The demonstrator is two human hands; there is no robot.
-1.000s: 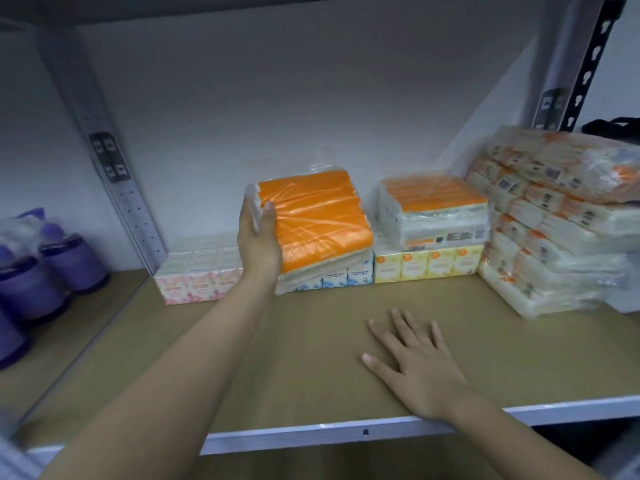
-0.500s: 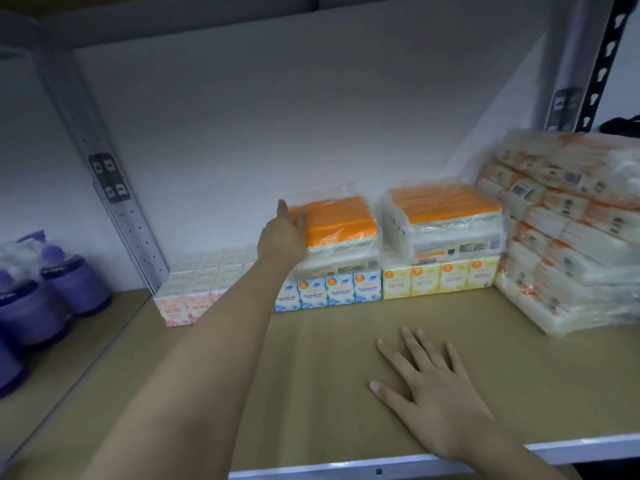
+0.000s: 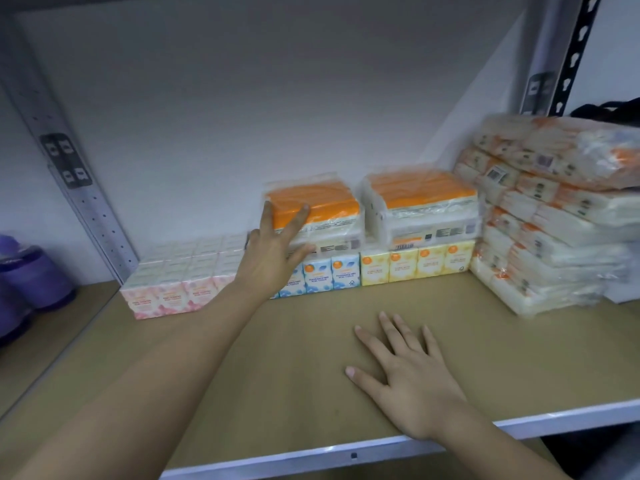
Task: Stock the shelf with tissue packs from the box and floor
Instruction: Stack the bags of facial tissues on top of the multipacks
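An orange-topped tissue pack (image 3: 329, 206) lies flat on the blue mini tissue boxes (image 3: 332, 276) at the back of the shelf (image 3: 311, 358). My left hand (image 3: 273, 251) is spread open, its straight fingers touching that pack's left front corner. A second orange-topped pack (image 3: 420, 202) sits to its right on the yellow mini boxes (image 3: 415, 261). My right hand (image 3: 403, 372) lies flat and open on the brown shelf board near the front edge.
Pink mini tissue boxes (image 3: 173, 275) fill the back left. A tall stack of wrapped tissue packs (image 3: 561, 216) stands at the right end. Purple bottles (image 3: 31, 282) sit in the neighbouring bay on the left. Metal uprights (image 3: 76, 181) frame the shelf.
My left hand set the orange pack down flat on the blue boxes, let go of it, and now has its fingers spread against it. My right hand stayed flat on the board.
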